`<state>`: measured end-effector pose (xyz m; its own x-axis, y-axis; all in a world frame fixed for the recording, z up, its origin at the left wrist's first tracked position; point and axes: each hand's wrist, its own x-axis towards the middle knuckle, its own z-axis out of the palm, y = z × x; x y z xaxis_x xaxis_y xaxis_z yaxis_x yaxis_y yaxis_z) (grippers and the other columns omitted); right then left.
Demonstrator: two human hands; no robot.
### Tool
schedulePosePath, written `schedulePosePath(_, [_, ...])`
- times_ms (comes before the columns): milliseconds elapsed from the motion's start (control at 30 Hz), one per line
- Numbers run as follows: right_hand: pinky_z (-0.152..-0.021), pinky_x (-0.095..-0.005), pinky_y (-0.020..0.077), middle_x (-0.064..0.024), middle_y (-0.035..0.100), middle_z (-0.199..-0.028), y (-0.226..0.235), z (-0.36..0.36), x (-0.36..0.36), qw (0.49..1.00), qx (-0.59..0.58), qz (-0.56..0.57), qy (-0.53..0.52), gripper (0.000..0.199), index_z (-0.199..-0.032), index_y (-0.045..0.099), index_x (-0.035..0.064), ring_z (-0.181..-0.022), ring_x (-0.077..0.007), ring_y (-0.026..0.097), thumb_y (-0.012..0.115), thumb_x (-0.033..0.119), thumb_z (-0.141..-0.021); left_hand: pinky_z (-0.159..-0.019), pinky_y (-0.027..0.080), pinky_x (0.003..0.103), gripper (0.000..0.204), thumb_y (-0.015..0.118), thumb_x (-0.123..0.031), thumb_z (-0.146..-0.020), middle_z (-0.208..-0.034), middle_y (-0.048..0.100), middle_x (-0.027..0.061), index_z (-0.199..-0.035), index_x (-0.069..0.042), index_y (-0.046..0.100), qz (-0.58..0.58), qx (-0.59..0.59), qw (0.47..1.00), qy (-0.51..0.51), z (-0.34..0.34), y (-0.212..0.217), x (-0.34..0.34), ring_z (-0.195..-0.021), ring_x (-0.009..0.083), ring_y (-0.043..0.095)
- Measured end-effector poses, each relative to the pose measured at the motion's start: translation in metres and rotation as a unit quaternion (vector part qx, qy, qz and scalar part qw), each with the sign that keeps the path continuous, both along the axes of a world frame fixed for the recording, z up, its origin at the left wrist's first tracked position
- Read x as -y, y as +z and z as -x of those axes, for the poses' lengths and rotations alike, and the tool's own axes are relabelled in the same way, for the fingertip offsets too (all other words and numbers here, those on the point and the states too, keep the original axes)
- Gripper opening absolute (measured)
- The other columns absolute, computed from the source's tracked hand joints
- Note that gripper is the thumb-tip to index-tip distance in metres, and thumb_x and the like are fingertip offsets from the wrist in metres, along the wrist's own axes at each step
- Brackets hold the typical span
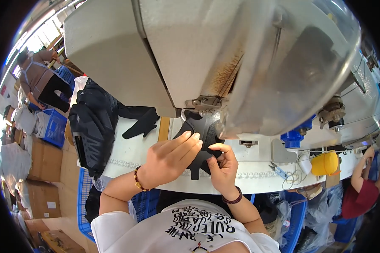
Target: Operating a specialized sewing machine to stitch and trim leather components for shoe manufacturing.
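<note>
From where I stand, the pale grey, heavy-bodied sewing machine [114, 50] looms over everything, its head hanging above the long white worktable [126, 154]. A bulky heap of black fabric [95, 126] sits at the table's left end, probably parked there to stay within reach yet clear of the stitching area. Near it lies a smaller, angular black cut-out [141, 128].

The black, strap-shaped fabric piece [195, 164] is directly beneath the machine head, one end hanging toward the person. The left hand [173, 157] lies over it, fingers straight and side by side, palm down, seemingly to keep the cloth flat; it grips nothing that I can see. The right hand [223, 168] has thumb and forefinger bent onto the piece's right edge, pinching it, I'd judge to steady that side.

Farther right stands a squat yellow plastic tub [324, 163]; just beside it are the small blue-handled thread snips [278, 170], likely kept there to be handy without crowding the cloth.
</note>
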<state>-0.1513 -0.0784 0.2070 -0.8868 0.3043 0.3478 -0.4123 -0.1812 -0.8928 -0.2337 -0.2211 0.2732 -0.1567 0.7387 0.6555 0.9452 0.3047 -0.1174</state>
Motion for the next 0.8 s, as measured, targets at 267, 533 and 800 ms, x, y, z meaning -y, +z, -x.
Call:
schedulePosePath(267, [-0.064, -0.0164, 0.0397, -0.0041, 0.055, -0.091, 0.003, 0.001, -0.004, 1.0, -0.006, -0.018, -0.02, 0.018, -0.1, 0.049, -0.0004, -0.072, -0.0037, 0.05, 0.053, -0.002, -0.083, -0.052, 0.047, 0.021, 0.026, 0.057, -0.007, -0.067, -0.096, 0.061, 0.0095, -0.092, -0.002, 0.062, 0.016, -0.019, 1.0, 0.008, -0.001, -0.001, -0.004, -0.087, 0.0181, 0.06])
schedulePosePath(533, [-0.067, -0.017, 0.0399, -0.0046, 0.059, -0.088, 0.014, 0.01, -0.026, 0.999, 0.011, -0.012, 0.04, 0.022, -0.105, 0.049, -0.0023, -0.075, -0.0047, 0.052, 0.053, 0.003, -0.085, -0.061, 0.05, 0.024, 0.034, 0.057, -0.006, -0.061, -0.097, 0.06, 0.0104, -0.095, 0.0, 0.06, 0.026, 0.014, 0.999, 0.033, -0.002, 0.011, -0.014, -0.088, 0.0199, 0.061])
schedulePosePath(800, [-0.06, -0.0141, 0.0397, -0.0027, 0.062, -0.076, 0.009, 0.003, -0.032, 0.979, 0.143, -0.144, -0.037, 0.031, -0.108, 0.047, -0.0063, -0.065, -0.0035, 0.053, 0.058, 0.006, -0.082, -0.068, 0.05, 0.032, 0.048, 0.062, 0.002, -0.054, -0.097, 0.059, 0.0122, -0.101, -0.003, 0.058, -0.174, 0.356, 0.917, -0.05, 0.003, 0.006, -0.009, -0.085, 0.0264, 0.061])
